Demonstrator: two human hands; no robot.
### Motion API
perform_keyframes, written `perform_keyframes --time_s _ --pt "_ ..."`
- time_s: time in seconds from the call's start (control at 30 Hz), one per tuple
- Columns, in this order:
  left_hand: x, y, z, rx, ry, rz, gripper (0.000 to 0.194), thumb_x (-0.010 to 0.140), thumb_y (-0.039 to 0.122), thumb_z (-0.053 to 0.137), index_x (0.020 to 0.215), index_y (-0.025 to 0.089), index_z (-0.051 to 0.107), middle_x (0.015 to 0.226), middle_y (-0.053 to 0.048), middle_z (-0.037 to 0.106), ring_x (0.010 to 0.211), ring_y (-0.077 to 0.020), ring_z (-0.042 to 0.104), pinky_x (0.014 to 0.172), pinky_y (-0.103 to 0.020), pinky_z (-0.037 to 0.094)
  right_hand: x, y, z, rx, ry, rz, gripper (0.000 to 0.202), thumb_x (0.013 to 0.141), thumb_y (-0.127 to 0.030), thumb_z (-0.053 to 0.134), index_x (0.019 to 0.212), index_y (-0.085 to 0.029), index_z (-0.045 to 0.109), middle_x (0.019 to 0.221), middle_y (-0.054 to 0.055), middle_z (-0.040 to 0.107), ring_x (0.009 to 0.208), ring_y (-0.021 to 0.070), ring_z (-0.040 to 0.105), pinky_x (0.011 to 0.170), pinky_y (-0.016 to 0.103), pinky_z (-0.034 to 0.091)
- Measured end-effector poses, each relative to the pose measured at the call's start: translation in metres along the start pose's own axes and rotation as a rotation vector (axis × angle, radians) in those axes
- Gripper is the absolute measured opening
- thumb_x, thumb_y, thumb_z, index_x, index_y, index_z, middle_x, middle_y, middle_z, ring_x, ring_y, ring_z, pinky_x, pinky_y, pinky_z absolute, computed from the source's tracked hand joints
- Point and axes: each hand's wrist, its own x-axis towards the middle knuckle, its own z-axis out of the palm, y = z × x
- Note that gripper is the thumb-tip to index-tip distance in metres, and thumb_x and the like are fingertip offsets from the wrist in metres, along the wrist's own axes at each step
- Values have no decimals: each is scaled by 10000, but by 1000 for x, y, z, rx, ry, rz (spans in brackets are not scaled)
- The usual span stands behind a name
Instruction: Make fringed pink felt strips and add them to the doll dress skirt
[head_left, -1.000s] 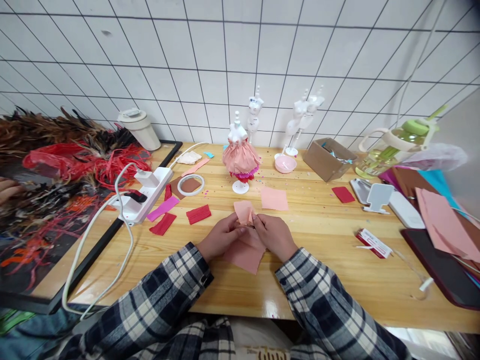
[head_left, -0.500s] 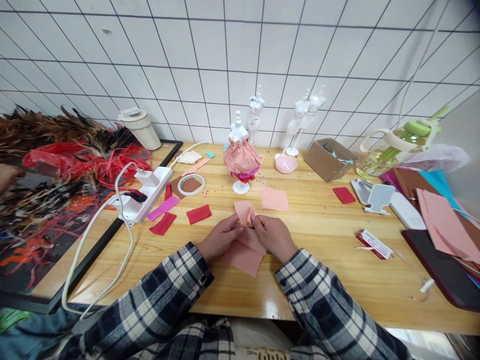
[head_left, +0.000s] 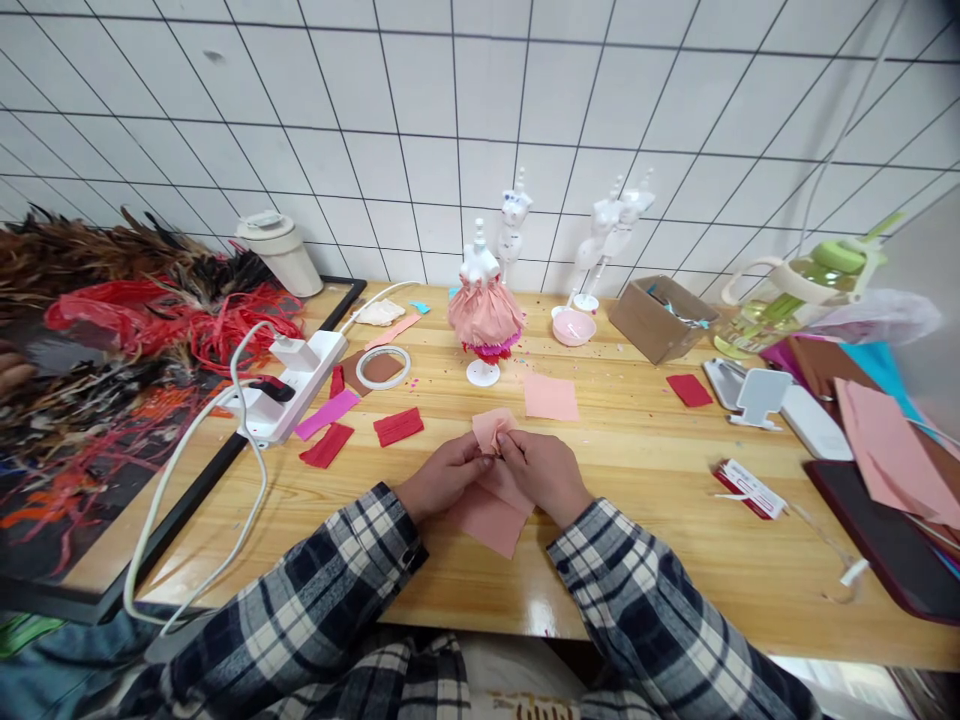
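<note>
Between my two hands is a small gathered piece of pink crepe paper (head_left: 491, 426). My left hand (head_left: 444, 474) pinches its left side and my right hand (head_left: 546, 474) pinches its right side, the fingertips nearly touching. A larger pink sheet (head_left: 487, 522) lies beneath my hands. Just beyond them a flat pink rectangle (head_left: 551, 397) rests on the table. Behind stands a small white dress form (head_left: 478, 262) in a puffed pink paper skirt (head_left: 487, 312) with magenta and red layers below.
Left are red paper pieces (head_left: 399, 427), a tape roll (head_left: 383, 369), a power strip (head_left: 296, 388) and feathers (head_left: 112, 250). Another person's hand (head_left: 13, 368) shows at the left edge. Behind are a pink bowl (head_left: 574, 326) and a cardboard box (head_left: 660, 320); a bottle (head_left: 795, 290) stands right.
My right fingertips have shifted slightly left over the pink piece, which is more bunched. At the left edge, the other person's hand has moved down and left, and dark feathers now show there.
</note>
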Motion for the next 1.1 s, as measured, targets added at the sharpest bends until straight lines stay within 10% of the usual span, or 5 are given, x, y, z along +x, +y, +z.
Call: perform_keyframes --time_s 1.1 --pt "-1 1 1 296 67 -97 293 821 380 523 949 124 591 755 -13 562 691 -157 492 643 -278 408 -1 -2 -6 -77 3 52 517 984 -489 201 906 -261 660 869 35 716 755 175 624 590 264 300"
